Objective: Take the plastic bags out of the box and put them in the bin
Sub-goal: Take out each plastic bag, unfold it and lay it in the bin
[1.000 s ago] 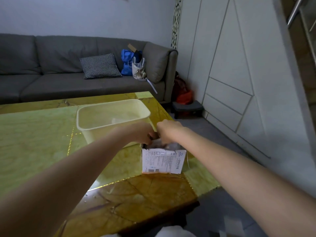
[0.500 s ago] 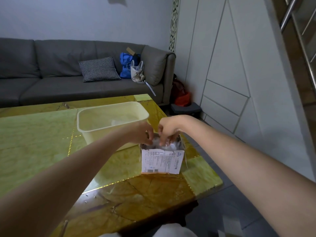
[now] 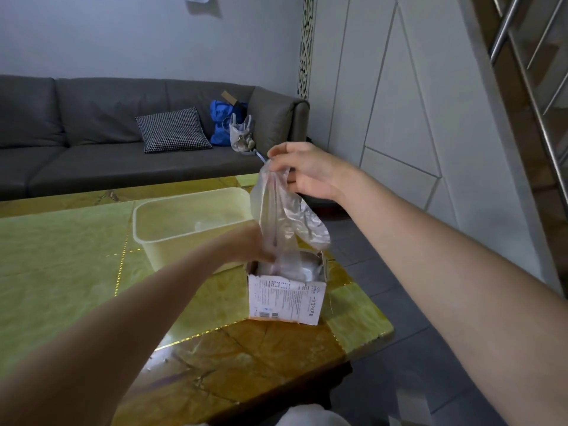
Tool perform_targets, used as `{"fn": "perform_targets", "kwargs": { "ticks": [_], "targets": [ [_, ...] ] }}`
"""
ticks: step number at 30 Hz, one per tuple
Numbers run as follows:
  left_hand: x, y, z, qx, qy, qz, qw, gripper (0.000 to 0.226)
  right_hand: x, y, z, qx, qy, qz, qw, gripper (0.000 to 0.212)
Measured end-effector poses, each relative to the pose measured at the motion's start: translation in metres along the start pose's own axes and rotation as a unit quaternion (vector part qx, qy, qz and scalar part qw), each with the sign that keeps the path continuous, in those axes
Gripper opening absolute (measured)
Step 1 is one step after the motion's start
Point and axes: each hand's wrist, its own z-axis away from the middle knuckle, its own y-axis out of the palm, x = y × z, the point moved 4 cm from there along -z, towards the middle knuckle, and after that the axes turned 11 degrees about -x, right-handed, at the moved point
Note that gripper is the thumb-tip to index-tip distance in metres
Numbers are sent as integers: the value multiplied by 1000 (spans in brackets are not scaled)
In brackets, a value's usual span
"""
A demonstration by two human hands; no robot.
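Tabletop: bag [image 3: 278, 210] in R grip [image 3: 302, 170], prob. pinched

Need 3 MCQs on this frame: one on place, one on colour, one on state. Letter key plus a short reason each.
1. Where does the box stand?
A. on the sofa
B. on the table, right of the bin
C. inside the bin

2. What colour is the bin?
A. pale cream
B. red
C. black

3. What is the right hand doing?
A. resting flat on the table
B. pinching a plastic bag lifted above the box
C. gripping the bin's rim

Key: 1 B, the box sits on the table beside the bin. 2 A, its walls are pale cream. 3 B, the bag hangs from the fingertips.
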Motion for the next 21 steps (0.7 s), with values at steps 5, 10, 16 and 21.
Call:
{"fn": "perform_targets", "kwargs": {
  "ticks": [5, 10, 16, 21],
  "targets": [
    [6, -51, 6, -48, -22, 363, 930, 36, 2, -14, -6, -97, -24, -89, 991, 23],
    [24, -76, 11, -182, -101, 477, 854, 21, -8, -13, -8, -104, -19, -50, 993, 24],
    [35, -106, 11, -309, -104, 358, 875, 12, -18, 5, -10, 4, 40, -24, 999, 46],
    [49, -130, 6, -305, -98, 290, 902, 14, -7, 18, -36, -148, -40, -56, 987, 21]
  ]
}}
